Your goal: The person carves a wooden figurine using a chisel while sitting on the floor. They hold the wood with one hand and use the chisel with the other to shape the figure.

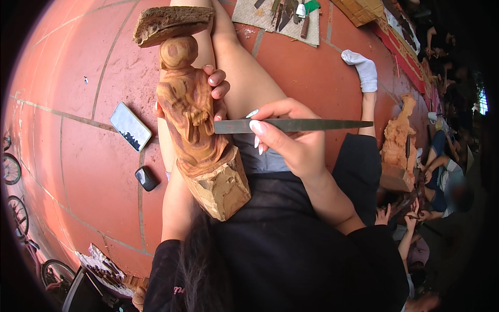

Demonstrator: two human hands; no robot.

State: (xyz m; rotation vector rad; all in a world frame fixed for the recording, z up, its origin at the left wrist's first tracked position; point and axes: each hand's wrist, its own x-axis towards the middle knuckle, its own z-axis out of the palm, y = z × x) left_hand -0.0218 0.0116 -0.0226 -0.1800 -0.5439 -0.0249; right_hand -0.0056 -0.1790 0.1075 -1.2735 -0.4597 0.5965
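1. The right hand [297, 146] grips a flat dark metal tool [332, 125] between thumb and fingers; its broad end meets or nearly meets the figure's side, though I cannot tell whether it touches. Judging from this pose, light, level strokes following the grain would suit.
2. The left hand [220, 89] is wrapped around the carved wooden figure [179, 112], fingers on one side, thumb on the other. Those fingers sit near the tool's end, so strokes should probably run clear of them.
3. The figure lies over the person's lap, its faceted base [221, 190] toward the body. Bracing that base against the torso should help stop twisting.
4. At the head end is a rough wood slab [171, 25]; better not to press on it.
5. On the tiled floor [291, 62], a phone [131, 126] and small black case [147, 178] lie beside the legs; dust could reach them.
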